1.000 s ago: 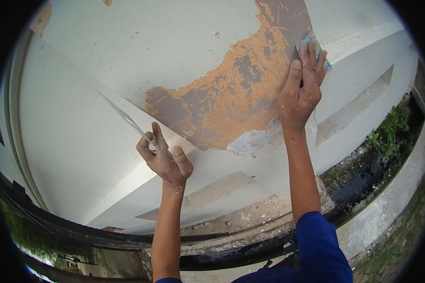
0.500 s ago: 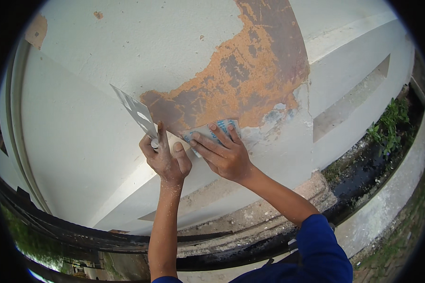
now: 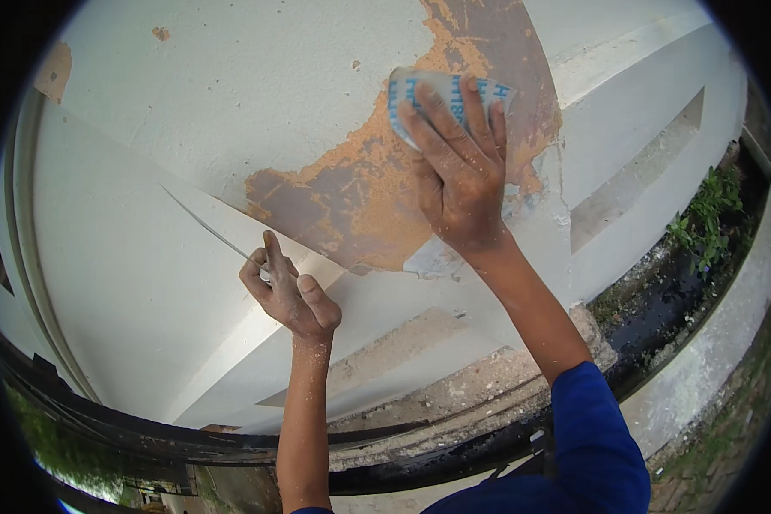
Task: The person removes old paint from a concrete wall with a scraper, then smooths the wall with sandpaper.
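**Sandpaper pressed flat on a bared patch of wall, scraper held aside**

The fingers (image 3: 454, 111) of the right hand (image 3: 458, 184) were spread and laid flat over a folded sheet of sandpaper (image 3: 441, 90), which was pinned against the wall by the palm and fingertips rather than gripped. The sheet's pale backing, printed in blue, showed above and beside the fingertips; what was printed could be left unread. The sheet lay at the upper part of a patch of stripped paint (image 3: 360, 201), where orange-brown and grey-brown undercoat was exposed.

The left hand (image 3: 287, 291) was curled closed around the handle of a thin-bladed scraper (image 3: 210, 230). Its blade ran up and to the left, seen nearly edge-on, and whether its tip touched the surface could not be told. This hand was held just below and left of the bared patch, well apart from the sandpaper.

The step in hand was judged to be the sanding of the exposed area. The next stroke would seem to call for even pressure kept on the sheet, with care at the flaking white edges at the lower right of the patch.

Around the patch, the white rendered wall (image 3: 188, 111) was seen, with a raised moulding band (image 3: 651, 47) at the upper right, two smaller chips of missing paint at the upper left, and green weeds (image 3: 707, 214) along a dark drain at its foot. No packages, labels or signs were seen.
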A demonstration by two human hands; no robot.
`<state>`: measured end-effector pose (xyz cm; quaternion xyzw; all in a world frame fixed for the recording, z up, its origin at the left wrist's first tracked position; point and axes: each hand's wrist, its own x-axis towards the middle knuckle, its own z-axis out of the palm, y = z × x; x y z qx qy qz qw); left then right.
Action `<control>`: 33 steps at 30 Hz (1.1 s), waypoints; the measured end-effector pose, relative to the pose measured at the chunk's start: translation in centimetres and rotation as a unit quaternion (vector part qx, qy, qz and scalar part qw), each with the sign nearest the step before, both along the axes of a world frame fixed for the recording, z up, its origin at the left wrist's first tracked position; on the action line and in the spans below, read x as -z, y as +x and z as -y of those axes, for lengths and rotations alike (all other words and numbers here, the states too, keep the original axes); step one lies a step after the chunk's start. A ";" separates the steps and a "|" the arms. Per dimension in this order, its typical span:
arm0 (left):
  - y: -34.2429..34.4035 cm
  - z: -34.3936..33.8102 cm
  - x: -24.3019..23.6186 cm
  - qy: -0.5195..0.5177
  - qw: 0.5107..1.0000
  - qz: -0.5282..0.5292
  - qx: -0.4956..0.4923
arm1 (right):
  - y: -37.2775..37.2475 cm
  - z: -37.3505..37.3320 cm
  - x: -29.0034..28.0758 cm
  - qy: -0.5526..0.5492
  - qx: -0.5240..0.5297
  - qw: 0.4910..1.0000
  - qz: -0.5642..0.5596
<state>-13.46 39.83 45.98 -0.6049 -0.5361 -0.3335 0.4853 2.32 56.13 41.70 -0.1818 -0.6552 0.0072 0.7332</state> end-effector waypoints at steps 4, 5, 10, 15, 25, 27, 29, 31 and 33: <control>0.2 0.3 -0.6 -0.012 1.000 -0.019 -0.010 | -3.0 5.3 -2.3 -0.073 0.000 0.994 -0.078; 0.0 0.4 -0.6 -0.019 1.000 0.006 0.007 | -5.1 8.1 0.3 -0.033 -0.092 0.995 0.006; -0.3 0.6 -0.4 -0.032 0.998 0.042 0.031 | 0.5 1.1 -1.8 -0.023 0.036 0.997 -0.065; 0.4 0.0 -0.4 -0.031 0.999 -0.012 -0.010 | -3.3 5.8 0.2 -0.056 -0.062 0.995 -0.048; 0.6 0.1 -0.5 -0.049 0.999 -0.003 -0.005 | -1.2 2.6 1.0 -0.072 0.085 0.994 -0.012; 0.2 0.2 -0.3 -0.043 0.999 -0.012 -0.014 | -2.7 5.0 3.6 -0.070 0.052 0.994 0.070; -0.2 0.1 -0.1 -0.037 0.999 -0.019 -0.016 | -1.4 2.6 2.8 -0.071 0.080 0.992 0.063; -0.2 0.4 -0.6 -0.031 0.998 -0.049 -0.021 | 0.8 0.6 -0.9 -0.071 0.103 0.991 0.049; 0.0 0.2 0.0 -0.037 0.997 -0.053 -0.028 | 1.3 -0.4 -2.9 -0.119 0.136 0.982 -0.046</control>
